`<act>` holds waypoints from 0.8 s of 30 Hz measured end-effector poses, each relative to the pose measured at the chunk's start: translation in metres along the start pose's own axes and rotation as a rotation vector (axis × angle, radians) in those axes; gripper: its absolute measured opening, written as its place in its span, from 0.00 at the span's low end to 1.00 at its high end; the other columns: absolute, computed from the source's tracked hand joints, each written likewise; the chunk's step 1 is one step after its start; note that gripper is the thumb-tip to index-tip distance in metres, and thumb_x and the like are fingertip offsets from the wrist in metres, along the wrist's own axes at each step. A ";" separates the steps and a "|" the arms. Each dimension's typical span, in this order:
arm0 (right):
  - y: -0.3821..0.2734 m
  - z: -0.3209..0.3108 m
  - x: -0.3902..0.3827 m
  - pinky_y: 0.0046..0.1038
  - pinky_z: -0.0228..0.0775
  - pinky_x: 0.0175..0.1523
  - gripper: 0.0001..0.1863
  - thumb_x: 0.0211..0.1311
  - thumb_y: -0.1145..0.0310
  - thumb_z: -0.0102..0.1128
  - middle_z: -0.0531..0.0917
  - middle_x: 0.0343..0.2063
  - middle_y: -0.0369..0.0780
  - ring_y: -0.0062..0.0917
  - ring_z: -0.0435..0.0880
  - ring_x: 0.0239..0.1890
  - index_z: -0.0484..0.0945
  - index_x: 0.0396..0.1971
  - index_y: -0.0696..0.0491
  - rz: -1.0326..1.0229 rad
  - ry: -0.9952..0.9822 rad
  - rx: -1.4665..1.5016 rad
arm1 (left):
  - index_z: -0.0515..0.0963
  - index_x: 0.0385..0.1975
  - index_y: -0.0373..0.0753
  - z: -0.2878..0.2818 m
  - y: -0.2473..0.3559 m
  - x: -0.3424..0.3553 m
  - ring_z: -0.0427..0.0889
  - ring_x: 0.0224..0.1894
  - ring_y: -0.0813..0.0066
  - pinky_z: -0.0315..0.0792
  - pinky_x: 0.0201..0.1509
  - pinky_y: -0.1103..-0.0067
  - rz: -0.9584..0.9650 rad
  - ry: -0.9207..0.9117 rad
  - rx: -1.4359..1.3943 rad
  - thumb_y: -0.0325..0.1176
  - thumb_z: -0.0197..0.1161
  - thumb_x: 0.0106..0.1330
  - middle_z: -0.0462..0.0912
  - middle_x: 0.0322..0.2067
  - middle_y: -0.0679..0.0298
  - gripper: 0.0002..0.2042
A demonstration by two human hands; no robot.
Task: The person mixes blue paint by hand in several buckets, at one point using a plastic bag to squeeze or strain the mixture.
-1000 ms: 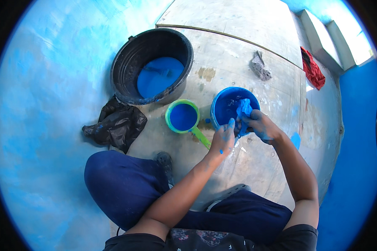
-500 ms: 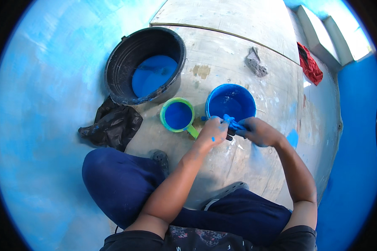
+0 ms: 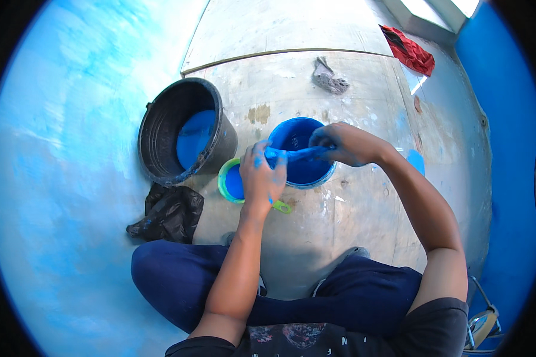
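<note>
My left hand [image 3: 265, 172], smeared with blue paint, grips one end of a wet blue rag [image 3: 292, 153] over the blue bucket [image 3: 308, 182]. My right hand [image 3: 348, 144] has its fingers closed on the other end, holding it stretched sideways. Blue liquid lies inside the bucket. Partly hidden behind my left hand is a green dipper [image 3: 223, 181] of blue paint, its handle pointing toward me. A large black tub [image 3: 161, 131] with blue paint in it stands to the left of both.
A crumpled black plastic bag [image 3: 170, 214] lies below the tub. Farther away are a grey rag [image 3: 330, 80] and a red cloth [image 3: 408, 50] on the paint-marked boards. A blue wall [image 3: 506, 196] rises at the right, with a metal-framed object [image 3: 482, 321] low beside it.
My hands have risen from the bucket's near rim to over its middle and moved apart, drawing the bunched rag out lengthwise. The camera's view has shifted, showing the metal-framed object at lower right.
</note>
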State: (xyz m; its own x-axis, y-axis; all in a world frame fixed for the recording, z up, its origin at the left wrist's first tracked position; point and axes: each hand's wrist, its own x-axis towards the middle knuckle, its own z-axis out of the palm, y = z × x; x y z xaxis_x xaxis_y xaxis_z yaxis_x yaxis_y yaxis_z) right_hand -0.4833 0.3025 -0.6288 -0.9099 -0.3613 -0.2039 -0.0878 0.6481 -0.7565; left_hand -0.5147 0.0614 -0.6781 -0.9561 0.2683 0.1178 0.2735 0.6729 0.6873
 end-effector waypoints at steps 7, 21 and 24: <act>0.005 0.000 0.010 0.35 0.76 0.50 0.18 0.59 0.65 0.66 0.86 0.41 0.51 0.39 0.86 0.44 0.80 0.45 0.60 -0.046 -0.015 -0.007 | 0.78 0.54 0.36 0.002 0.034 0.026 0.72 0.60 0.61 0.59 0.65 0.61 0.509 -0.350 0.538 0.39 0.71 0.56 0.79 0.53 0.60 0.25; 0.011 0.014 0.030 0.39 0.74 0.43 0.19 0.64 0.56 0.60 0.85 0.31 0.51 0.43 0.85 0.36 0.82 0.36 0.61 0.101 0.482 0.053 | 0.81 0.40 0.36 0.013 0.012 0.102 0.80 0.36 0.53 0.73 0.43 0.66 1.128 -0.554 0.176 0.32 0.57 0.66 0.84 0.35 0.50 0.09; 0.022 0.022 0.048 0.46 0.73 0.43 0.16 0.68 0.59 0.54 0.84 0.31 0.53 0.50 0.83 0.38 0.77 0.37 0.58 0.087 0.601 -0.170 | 0.82 0.37 0.34 0.030 -0.003 0.105 0.79 0.32 0.57 0.72 0.40 0.69 1.332 -0.487 0.242 0.35 0.54 0.69 0.83 0.31 0.52 0.12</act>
State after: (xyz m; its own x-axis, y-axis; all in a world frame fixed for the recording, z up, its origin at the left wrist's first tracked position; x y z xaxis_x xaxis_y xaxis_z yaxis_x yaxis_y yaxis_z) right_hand -0.5198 0.2843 -0.6690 -0.9811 0.1055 0.1624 -0.0217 0.7733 -0.6337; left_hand -0.6130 0.1086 -0.6891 0.1372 0.9507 0.2781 0.9770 -0.1762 0.1205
